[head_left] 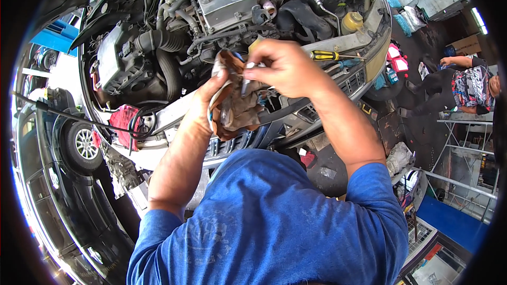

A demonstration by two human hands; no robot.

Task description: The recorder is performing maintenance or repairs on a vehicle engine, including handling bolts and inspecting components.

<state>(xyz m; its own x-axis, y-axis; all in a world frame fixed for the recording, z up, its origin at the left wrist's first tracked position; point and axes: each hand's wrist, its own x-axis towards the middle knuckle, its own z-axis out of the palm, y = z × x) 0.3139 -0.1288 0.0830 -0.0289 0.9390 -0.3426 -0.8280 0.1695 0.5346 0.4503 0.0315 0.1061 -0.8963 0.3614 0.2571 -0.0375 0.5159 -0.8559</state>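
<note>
Over the front edge of an open engine bay, my left hand grips a crumpled, stained brown-and-grey rag. My right hand is closed in a pinch on a small, slim metal part, held against the rag's upper folds. What kind of part it is I cannot make out. Beyond both hands lies the engine with its silver-grey top cover. A yellow-and-black screwdriver rests on the front panel, to the right of my right hand.
A red cloth and a black cable lie at the bay's left front corner. A yellow-capped reservoir sits at the right. A dark car stands on the left. Another person is at the far right, near metal racks.
</note>
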